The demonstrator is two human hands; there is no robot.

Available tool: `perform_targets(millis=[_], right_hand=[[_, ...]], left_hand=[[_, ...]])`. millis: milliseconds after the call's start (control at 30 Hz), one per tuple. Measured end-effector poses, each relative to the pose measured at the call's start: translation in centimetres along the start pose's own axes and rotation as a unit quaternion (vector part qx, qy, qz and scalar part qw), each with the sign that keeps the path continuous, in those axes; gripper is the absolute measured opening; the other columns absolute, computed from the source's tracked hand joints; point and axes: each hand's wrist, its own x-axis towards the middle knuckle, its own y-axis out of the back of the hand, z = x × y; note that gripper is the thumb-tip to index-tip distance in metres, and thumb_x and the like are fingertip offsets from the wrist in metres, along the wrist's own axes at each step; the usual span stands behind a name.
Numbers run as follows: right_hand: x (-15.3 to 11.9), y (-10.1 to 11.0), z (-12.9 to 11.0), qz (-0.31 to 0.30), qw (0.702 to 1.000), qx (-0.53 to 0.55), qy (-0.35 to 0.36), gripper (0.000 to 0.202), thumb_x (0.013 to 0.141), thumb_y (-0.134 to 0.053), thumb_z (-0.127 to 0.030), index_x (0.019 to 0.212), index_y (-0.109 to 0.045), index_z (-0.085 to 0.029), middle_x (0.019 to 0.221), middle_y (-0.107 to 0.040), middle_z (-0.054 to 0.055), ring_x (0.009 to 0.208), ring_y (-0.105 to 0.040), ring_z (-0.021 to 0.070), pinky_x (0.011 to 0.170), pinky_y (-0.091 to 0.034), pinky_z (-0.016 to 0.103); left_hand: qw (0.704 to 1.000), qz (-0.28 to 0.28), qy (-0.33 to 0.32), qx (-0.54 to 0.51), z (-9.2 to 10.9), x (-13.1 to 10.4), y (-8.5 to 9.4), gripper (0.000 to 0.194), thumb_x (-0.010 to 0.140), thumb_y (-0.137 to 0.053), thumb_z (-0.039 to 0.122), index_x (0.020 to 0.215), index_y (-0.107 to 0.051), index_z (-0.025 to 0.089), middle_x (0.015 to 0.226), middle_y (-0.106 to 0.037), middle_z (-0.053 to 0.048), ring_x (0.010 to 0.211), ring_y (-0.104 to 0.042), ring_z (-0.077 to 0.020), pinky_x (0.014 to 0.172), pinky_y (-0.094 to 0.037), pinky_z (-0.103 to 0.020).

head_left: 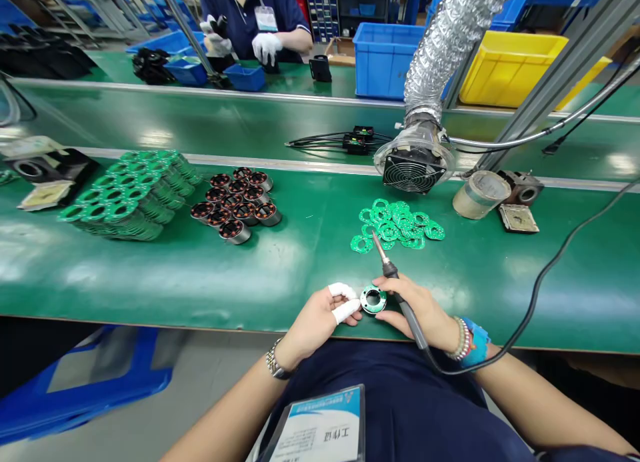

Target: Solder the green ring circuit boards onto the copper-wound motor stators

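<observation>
My right hand (419, 305) is closed round a soldering iron (411, 319), its tip pointing up and away from me. The same hand's index finger and thumb lie along a small round part with a green ring-shaped circuit board (381, 301) on top, near the table's front edge. My left hand (333, 307), with white covers on thumb and index finger, pinches at this part's left rim; whether it grips the rim or something tiny is hidden. Beyond the iron's tip lies a loose pile of green ring boards (400, 223).
Copper-wound metal rings (235, 203) stand left of centre, beside stacked green boards (127, 194). A fan with a foil duct (415, 172) overhangs the back. A tape-wrapped roll (481, 195) and iron stand (523, 189) sit right. The iron's cable (537, 282) crosses my forearm. A gloved co-worker (255, 22) is opposite.
</observation>
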Motion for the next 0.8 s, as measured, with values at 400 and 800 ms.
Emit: perform_targets(millis=[400, 800], right_hand=[[0.0, -0.3, 0.4, 0.009, 0.999, 0.05, -0.01, 0.032, 0.081, -0.059, -0.021, 0.11, -0.044, -0.02, 0.108, -0.059, 0.01, 0.098, -0.058, 0.0187, 0.085, -0.05, 0.036], [-1.1, -0.6, 0.7, 0.055, 0.994, 0.084, -0.053, 0.043, 0.078, -0.064, -0.022, 0.113, -0.041, -0.021, 0.122, -0.054, 0.013, 0.099, -0.06, 0.0179, 0.084, -0.051, 0.035]], left_hand=[[0.991, 0.036, -0.057, 0.116, -0.1, 0.5, -1.3, 0.038, 0.072, -0.065, 0.035, 0.1, -0.046, 0.019, 0.088, -0.056, -0.002, 0.067, -0.056, -0.0116, 0.049, -0.05, -0.021], [0.966, 0.012, -0.144, 0.213, -0.9, -0.1, -0.9, 0.049, 0.075, -0.064, 0.034, 0.118, -0.046, 0.022, 0.12, -0.05, -0.01, 0.071, -0.057, -0.0121, 0.052, -0.049, -0.022]])
